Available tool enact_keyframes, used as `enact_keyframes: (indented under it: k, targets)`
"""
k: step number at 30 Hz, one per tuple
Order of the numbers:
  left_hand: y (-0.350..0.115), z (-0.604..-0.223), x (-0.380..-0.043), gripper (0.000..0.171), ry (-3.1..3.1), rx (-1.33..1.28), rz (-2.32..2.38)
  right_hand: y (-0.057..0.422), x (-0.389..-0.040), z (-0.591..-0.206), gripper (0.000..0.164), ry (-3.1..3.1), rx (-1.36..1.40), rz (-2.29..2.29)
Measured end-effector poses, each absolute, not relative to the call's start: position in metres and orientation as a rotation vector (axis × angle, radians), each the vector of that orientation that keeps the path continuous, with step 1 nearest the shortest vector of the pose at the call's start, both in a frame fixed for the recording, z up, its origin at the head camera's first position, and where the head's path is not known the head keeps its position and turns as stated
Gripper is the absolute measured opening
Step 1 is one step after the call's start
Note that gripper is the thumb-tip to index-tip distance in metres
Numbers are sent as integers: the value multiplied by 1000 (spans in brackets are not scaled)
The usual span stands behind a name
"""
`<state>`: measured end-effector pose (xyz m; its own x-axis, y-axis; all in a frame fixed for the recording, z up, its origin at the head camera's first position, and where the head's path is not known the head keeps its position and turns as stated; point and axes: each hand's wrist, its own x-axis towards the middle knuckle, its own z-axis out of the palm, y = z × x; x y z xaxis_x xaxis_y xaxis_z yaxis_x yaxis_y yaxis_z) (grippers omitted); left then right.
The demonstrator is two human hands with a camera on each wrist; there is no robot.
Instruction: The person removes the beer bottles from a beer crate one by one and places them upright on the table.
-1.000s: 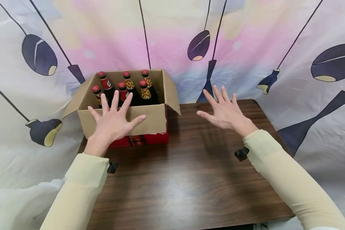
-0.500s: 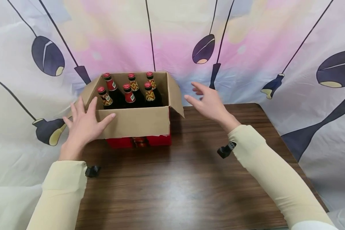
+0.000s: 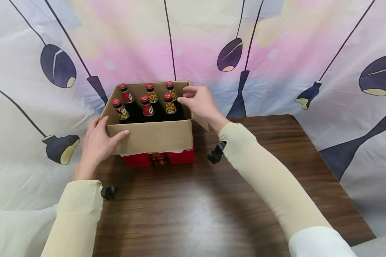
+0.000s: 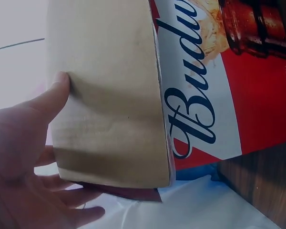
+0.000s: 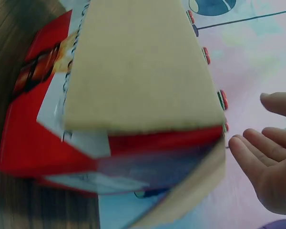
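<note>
An open-topped cardboard box (image 3: 151,135) holds several dark beer bottles (image 3: 170,107) upright, with red caps and red or yellow-patterned neck labels. At its near left corner is my left hand (image 3: 98,141); its thumb lies on the front flap (image 4: 109,105) and some fingers pass behind the flap's edge, holding the box there. My right hand (image 3: 201,103) is over the box's right side, fingers slightly bent and thumb toward the bottle necks at the right. In the right wrist view, that hand shows parted fingers with nothing between them, near the red caps (image 5: 222,99).
The box stands at the back left of a dark wooden table (image 3: 180,210). Its right flap (image 5: 190,186) hangs outward below my right hand. A printed fabric backdrop (image 3: 276,71) hangs close behind the table. Both wrists carry small black cameras (image 3: 216,152).
My left hand has moved left from in front of the bottles and onto the box's near left corner. The right hand has come leftward from above the table to the box's right edge.
</note>
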<state>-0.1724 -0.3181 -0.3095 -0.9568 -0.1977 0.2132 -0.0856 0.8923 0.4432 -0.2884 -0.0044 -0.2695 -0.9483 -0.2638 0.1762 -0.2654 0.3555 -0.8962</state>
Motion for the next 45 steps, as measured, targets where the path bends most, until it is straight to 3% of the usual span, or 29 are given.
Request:
enact_keyframes:
  k: [15,23,34,45]
  targets:
    - [-324,-327,-173,91,-2542,387,-959,-60,-305,-271,56,-2768,421,1688]
    - [-318,-339,-173,91,-2429,431,-1068,-72,-314,-278,51,-2857,313,1591]
    - [-318,-343,-171,95,-2402,431,-1090,-79,-322,-284,63,-2928,206,1593]
    - [-318,-342,-172,95,-2409,436,-1072,-77,-321,-290,48,-2737,244,1823]
